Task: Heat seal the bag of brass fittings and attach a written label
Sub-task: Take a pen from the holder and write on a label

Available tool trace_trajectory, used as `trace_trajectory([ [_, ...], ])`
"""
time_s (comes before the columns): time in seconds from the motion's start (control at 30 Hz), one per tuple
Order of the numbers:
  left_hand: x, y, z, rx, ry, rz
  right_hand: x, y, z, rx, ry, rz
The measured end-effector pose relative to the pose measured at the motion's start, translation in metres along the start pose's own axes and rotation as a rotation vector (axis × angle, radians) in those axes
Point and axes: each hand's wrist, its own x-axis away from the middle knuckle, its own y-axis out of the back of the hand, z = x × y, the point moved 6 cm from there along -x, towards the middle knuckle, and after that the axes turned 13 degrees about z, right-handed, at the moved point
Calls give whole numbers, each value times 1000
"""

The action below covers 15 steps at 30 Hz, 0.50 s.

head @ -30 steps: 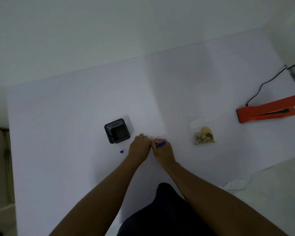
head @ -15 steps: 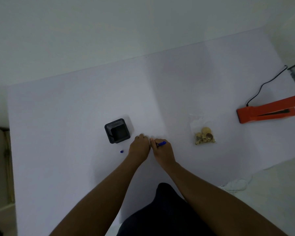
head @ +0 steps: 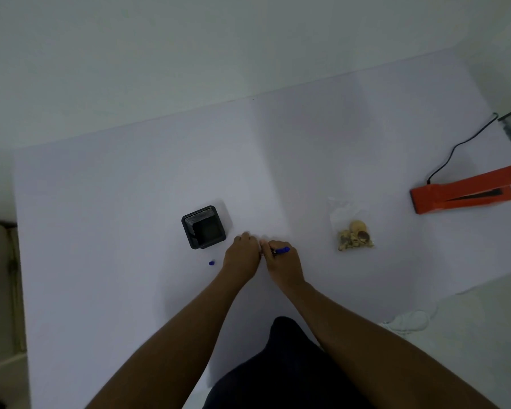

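Note:
A clear plastic bag of brass fittings (head: 353, 234) lies flat on the white table (head: 130, 202), to the right of my hands. My right hand (head: 282, 262) grips a blue pen (head: 281, 250), tip pointing left. My left hand (head: 242, 252) rests knuckles-up right beside it, fingers curled down onto the table; whatever lies under the fingers is hidden. A small white edge shows between the two hands (head: 261, 246). The orange heat sealer (head: 460, 194) sits at the far right with its arm raised.
A black mesh pen holder (head: 203, 227) stands just left of my left hand. A small blue pen cap (head: 211, 263) lies in front of it. The sealer's black cord (head: 457, 146) runs toward the back right. The table's right edge is near the sealer.

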Motion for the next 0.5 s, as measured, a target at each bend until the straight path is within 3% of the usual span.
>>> trace_trajectory([
  [0.5, 2, 2, 0, 7, 0, -11, 2, 0, 2, -35, -12, -6],
])
